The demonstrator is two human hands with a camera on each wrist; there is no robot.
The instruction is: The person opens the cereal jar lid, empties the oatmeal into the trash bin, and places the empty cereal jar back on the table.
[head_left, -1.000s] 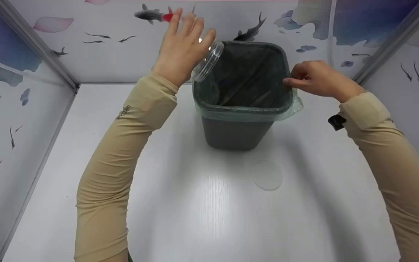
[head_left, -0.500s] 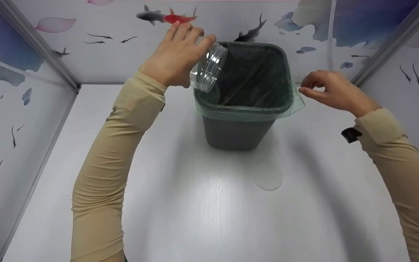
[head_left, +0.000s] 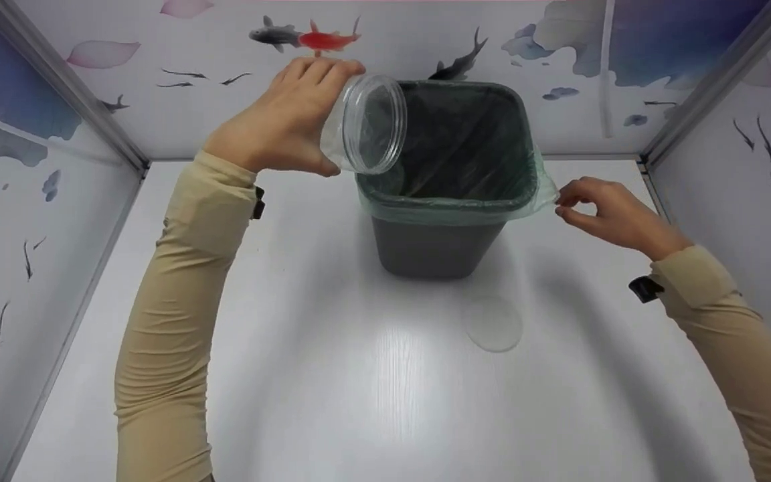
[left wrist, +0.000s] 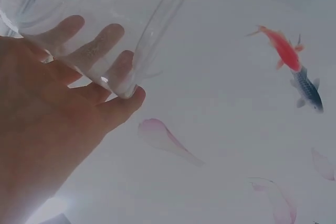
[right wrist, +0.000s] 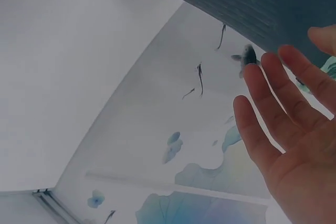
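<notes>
My left hand (head_left: pixel 285 120) holds a clear wide-mouthed jar (head_left: pixel 367 124) on its side at the bin's left rim. The jar's mouth faces right and toward me; nothing shows inside it. In the left wrist view, my fingers (left wrist: pixel 107 38) show through the jar's clear wall. A grey trash bin (head_left: pixel 432 248) stands at the table's back, lined with a green plastic bag (head_left: pixel 456 213) folded over its rim. My right hand (head_left: pixel 620 217) is at the bag's loose right edge (head_left: pixel 546 191). In the right wrist view its fingers lie extended, with thumb and forefinger apart.
A clear round disc (head_left: pixel 494 325) lies flat on the white table (head_left: pixel 385 402) in front of the bin. White panels (head_left: pixel 178 120) printed with fish and petals enclose the back and both sides, joined by metal corner posts (head_left: pixel 84 87).
My left hand has come left and toward me, turning the jar's mouth more toward me. My right hand has left the bin's rim and moved right and toward me, along the bag's loose edge.
</notes>
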